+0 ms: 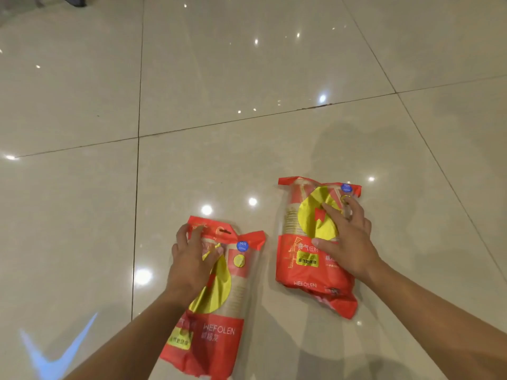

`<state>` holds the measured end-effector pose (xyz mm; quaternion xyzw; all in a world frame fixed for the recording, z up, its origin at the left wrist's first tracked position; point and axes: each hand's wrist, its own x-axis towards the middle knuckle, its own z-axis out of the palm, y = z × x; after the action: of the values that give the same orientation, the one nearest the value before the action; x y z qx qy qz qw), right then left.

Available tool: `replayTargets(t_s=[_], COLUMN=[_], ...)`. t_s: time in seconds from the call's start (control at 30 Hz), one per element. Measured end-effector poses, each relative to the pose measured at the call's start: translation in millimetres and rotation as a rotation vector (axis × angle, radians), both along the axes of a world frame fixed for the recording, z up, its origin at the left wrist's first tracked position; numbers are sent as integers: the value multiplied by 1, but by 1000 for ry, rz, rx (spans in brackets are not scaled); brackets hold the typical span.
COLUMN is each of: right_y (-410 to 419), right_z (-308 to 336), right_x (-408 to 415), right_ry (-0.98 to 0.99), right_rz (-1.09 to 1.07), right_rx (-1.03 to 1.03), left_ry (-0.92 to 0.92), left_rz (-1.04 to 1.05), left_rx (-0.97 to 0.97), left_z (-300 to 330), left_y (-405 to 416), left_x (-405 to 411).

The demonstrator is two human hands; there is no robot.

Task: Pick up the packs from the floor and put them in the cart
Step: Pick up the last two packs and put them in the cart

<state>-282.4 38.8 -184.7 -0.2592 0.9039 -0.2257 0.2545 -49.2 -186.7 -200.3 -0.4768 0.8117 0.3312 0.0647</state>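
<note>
Two red and yellow packs of paper cups lie on the glossy tiled floor. The left pack (pixel 219 319) lies lengthwise below centre, and my left hand (pixel 192 259) rests on its upper end with fingers curled over the red header. The right pack (pixel 304 259) lies a little farther away. My right hand (pixel 345 239) presses flat on its middle, fingers spread over the yellow circle, thumb on the red label. Both packs still touch the floor. No cart is in view.
Beige floor tiles (pixel 247 78) with dark grout lines stretch all around, with ceiling lights reflected in them. A dark object (pixel 74 0) shows at the top left edge. A blue-white reflection (pixel 52 357) lies at the bottom left.
</note>
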Motion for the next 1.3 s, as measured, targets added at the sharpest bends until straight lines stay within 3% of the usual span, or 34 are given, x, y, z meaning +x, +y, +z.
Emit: replayTargets(t_s=[0.17, 0.27, 0.37, 0.43, 0.53, 0.63, 0.87, 1.07, 1.3], right_y=[16, 24, 27, 27, 24, 21, 47, 53, 48], right_z=[0, -5, -10, -10, -11, -12, -3, 2, 14], right_x=[12, 18, 19, 22, 22, 22, 36, 36, 36], right_ry=[-35, 10, -284, -539, -662, -674, -744, -818, -742], right_rz=[7, -149, -444, -594, -624, -595, -481, -581, -564], right_rx=[-56, -39, -130, -256, -281, -245, -144, -149, -187], left_ry=[157, 172, 55, 93, 82, 92, 250, 212, 259], left_rz=[133, 265, 381, 480, 508, 443, 499, 454, 521], left_rx=[-38, 34, 239, 447, 666, 660, 628, 680, 644], left_z=[-5, -1, 1, 3, 13, 12, 14, 17, 27], left_y=[-5, 5, 15, 13, 12, 20, 33, 49, 58], left_x=[-34, -46, -36, -21, 0, 14, -3, -1, 3])
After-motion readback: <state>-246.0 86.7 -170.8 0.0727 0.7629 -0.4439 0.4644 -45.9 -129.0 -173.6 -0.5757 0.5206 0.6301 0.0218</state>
